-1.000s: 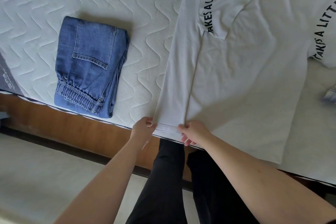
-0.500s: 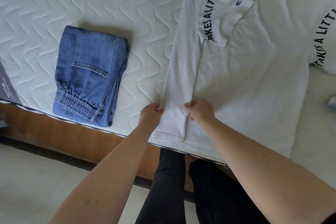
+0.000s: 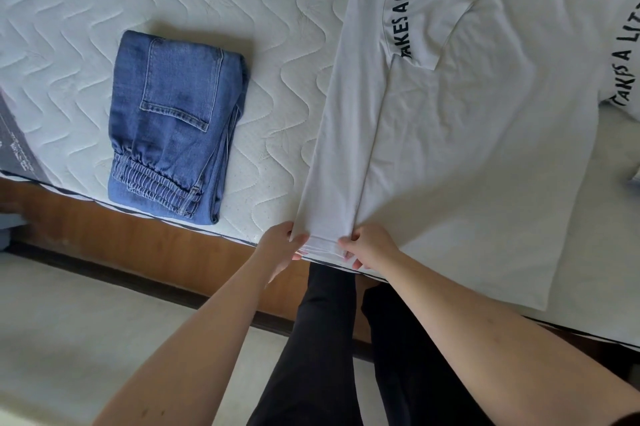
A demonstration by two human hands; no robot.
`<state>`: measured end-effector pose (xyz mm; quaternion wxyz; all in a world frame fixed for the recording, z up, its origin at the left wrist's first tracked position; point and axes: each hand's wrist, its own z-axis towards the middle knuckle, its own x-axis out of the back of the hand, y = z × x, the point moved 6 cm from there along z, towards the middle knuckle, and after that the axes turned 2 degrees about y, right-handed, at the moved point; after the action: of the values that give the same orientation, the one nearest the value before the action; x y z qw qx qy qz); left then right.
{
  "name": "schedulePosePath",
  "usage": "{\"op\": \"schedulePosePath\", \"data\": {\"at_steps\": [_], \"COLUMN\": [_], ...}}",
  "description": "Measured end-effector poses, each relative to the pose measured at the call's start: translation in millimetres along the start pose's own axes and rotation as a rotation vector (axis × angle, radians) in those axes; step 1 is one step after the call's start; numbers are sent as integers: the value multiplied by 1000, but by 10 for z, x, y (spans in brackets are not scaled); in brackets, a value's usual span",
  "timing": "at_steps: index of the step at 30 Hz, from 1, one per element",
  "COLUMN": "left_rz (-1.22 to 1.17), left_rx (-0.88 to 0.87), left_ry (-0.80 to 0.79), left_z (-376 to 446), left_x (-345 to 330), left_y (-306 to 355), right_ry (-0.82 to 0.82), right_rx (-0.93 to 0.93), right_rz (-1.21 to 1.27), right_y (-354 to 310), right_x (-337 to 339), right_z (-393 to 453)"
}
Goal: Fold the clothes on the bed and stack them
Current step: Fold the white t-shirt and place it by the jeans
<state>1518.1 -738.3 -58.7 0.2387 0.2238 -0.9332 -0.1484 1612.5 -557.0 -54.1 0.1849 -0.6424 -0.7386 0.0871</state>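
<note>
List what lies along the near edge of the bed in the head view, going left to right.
grey label patch → folded jeans → left hand pinching the shirt hem → right hand pinching the same hem → white T-shirt spread over the mattress.

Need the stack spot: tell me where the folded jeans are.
In the head view the folded jeans lie on the mattress near its front edge, left of the white T-shirt and apart from it.
</note>
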Motion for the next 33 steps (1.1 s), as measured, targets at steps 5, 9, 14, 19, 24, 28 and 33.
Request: {"op": "schedulePosePath", "data": {"at_steps": [5,9,14,19,24,28,33], "left_rz": [168,249,201,406,705,838,975], "left_rx": [-2,-59,-206,-435,-625,-719,-717], "left_ry": [94,289,386,418,366,331,274], "left_z": [-35,-39,133,356,558,794,1115], "left_x": [42,232,322,348,237,229,285], "left_y": [-36,171,700,1459,2028,2462,2796], "right_ry": [-18,107,467,597,497,417,384], "right_rx": [-50,-16,146,236,184,143,90], "right_rz": [-34,-177,-18,300,554,327,185], "right_y": [-16,-139,-411,-758,-1114,-1228,-1130], "right_x": [23,335,957,1520,1726,1797,1853], "right_z": [-44,23,239,473,730,831,867]}}
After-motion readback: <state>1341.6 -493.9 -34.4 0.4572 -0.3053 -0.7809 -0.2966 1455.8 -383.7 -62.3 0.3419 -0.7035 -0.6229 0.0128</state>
